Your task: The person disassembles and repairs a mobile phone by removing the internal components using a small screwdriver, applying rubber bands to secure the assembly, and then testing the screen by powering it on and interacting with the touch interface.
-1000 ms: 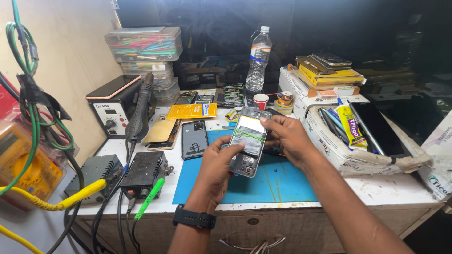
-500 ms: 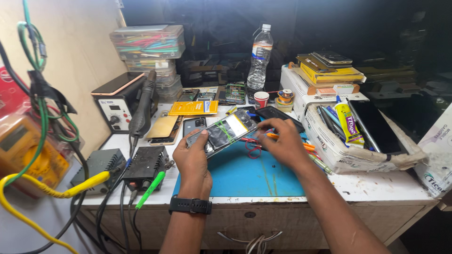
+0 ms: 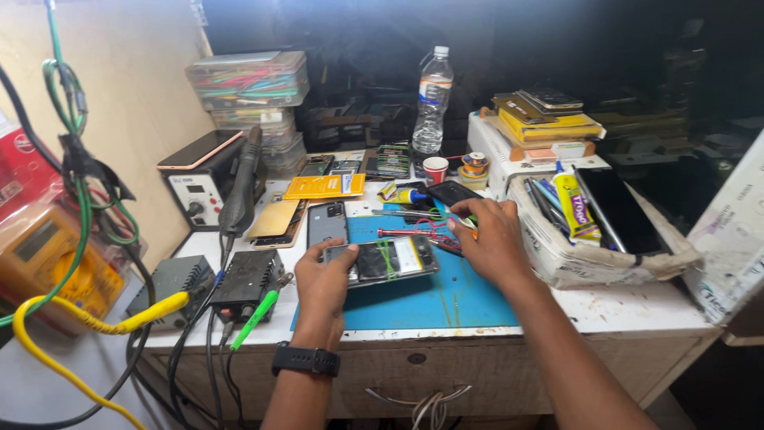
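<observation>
I hold the opened, back-off smartphone [image 3: 380, 260], its dark innards and green strip facing up, in my left hand [image 3: 325, 288], fingers curled round its near end, just above the blue work mat [image 3: 446, 299]. My right hand [image 3: 487, 239] closes on an orange-tipped tool [image 3: 469, 225] among red-handled tools [image 3: 414, 233]; I cannot tell how firmly. Gripped by one end, the phone could tip and drop. The white tray [image 3: 589, 259] holds a yellow tube [image 3: 574, 209] and a dark tablet [image 3: 617, 211]; clear lidded boxes [image 3: 248, 80] hold coloured strips.
</observation>
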